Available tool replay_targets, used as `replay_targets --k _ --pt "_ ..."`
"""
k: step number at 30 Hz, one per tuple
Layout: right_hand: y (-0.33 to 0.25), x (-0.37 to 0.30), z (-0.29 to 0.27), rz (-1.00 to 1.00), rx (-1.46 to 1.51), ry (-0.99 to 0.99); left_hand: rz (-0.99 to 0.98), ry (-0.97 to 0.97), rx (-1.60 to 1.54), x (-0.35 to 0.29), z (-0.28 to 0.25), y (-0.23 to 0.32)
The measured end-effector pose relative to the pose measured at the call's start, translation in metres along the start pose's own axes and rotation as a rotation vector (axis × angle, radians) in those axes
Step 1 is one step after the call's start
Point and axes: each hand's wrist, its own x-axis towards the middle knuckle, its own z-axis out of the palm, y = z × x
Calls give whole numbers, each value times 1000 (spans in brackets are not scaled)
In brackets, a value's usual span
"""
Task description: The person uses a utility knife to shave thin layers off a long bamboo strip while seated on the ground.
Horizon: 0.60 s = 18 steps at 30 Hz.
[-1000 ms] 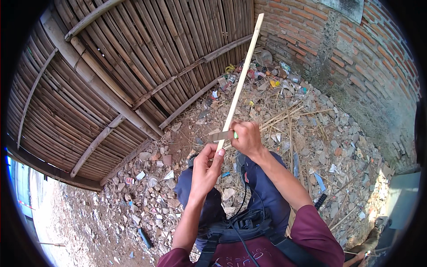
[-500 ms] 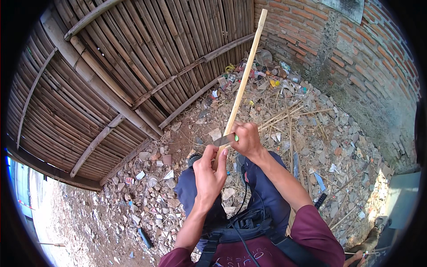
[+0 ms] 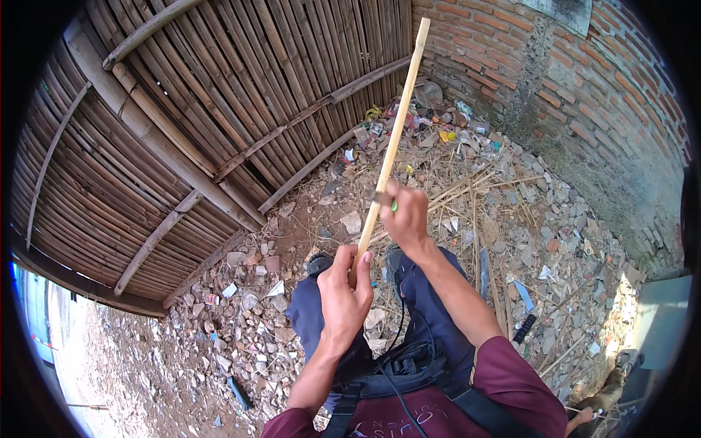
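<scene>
My left hand (image 3: 342, 298) is closed around the near end of a long, pale bamboo strip (image 3: 396, 131), which slants away from me and slightly right. In my right hand (image 3: 409, 217) is a knife; its green handle shows between the fingers. The short visible part of the knife blade (image 3: 380, 197) lies across the strip, a little beyond my left hand, and is smeared by motion. My fingers cover the rest of the knife. Beneath the strip are my knees in dark blue trousers.
A bamboo-slat wall (image 3: 212, 95) rises at the left, meeting a brick wall (image 3: 584, 102) at the back. Stony ground (image 3: 241, 314) holds litter and loose bamboo splints (image 3: 467, 191). A black-handled tool (image 3: 524, 328) lies right of me. Another person's hand (image 3: 582, 420) shows at lower right.
My right hand has moved the knife up along the strip, away from my left hand. The strip's far end has shifted slightly left. My left hand keeps its hold.
</scene>
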Motion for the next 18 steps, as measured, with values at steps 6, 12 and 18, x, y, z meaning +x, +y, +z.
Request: replay_targets --k 6,12,18 --pt "45 21 -5 154 -126 184 -75 -79 -76 -34 -5 -19" --pt "6 0 2 8 48 52 -117 -86 -101 -19 -6 -19" --pt "-8 -7 4 -66 124 -109 -132 -64 -205 -6 -4 -20"
